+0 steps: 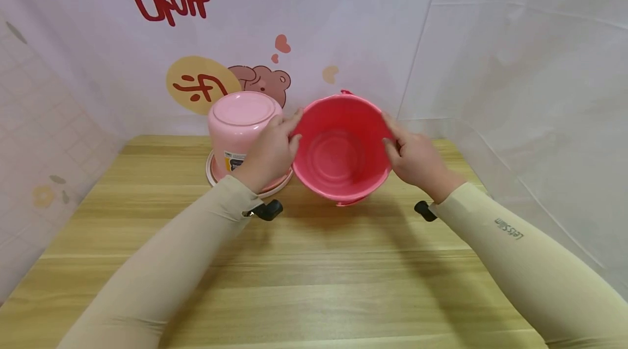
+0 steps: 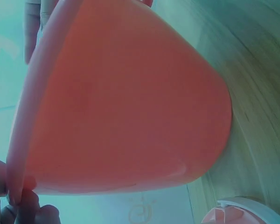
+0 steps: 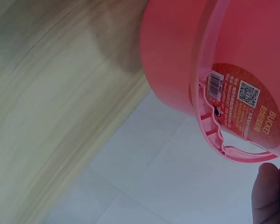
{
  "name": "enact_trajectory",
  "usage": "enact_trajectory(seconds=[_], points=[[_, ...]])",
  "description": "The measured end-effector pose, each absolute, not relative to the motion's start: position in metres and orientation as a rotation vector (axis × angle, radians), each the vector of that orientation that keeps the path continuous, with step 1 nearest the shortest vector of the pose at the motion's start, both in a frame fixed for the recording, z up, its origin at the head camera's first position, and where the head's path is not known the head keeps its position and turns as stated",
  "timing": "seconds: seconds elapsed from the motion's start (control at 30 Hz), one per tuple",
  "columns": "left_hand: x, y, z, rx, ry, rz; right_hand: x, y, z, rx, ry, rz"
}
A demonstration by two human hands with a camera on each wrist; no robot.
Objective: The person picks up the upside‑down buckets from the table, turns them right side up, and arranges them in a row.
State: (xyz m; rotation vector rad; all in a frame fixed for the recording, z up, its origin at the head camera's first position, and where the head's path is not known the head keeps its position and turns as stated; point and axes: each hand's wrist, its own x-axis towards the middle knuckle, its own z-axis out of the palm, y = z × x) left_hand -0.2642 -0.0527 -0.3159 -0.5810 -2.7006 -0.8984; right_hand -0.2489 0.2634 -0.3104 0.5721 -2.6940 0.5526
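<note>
A bright pinkish-red bucket (image 1: pixel 338 188) is held up above the table in the head view, its open mouth tilted toward me. My left hand (image 1: pixel 272 152) grips the rim on the left side, and my right hand (image 1: pixel 417 158) grips it on the right. Smooth red outer wall (image 2: pixel 126 102) fills most of the left wrist view. The right wrist view shows the bucket's pink handle (image 3: pixel 217 140) hanging along the side, near an oval label (image 3: pixel 252 112) with a QR code. Behind my left hand stands a light pink bucket (image 1: pixel 245 109), upside down.
Under the light pink bucket lies a pale round rim (image 1: pixel 211 172) on the wooden table (image 1: pixel 319 283). White cloth (image 1: pixel 363 22) with red lettering and cartoon prints hangs behind, and white sheeting (image 1: pixel 539 120) covers the right side.
</note>
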Motion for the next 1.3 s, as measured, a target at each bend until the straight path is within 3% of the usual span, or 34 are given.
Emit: enact_trajectory(seconds=[1.3], points=[[-0.255, -0.059, -0.339, -0.754, -2.784, -0.935, -0.250, 0.260, -0.323, 0.516, -2.858, 0.790]])
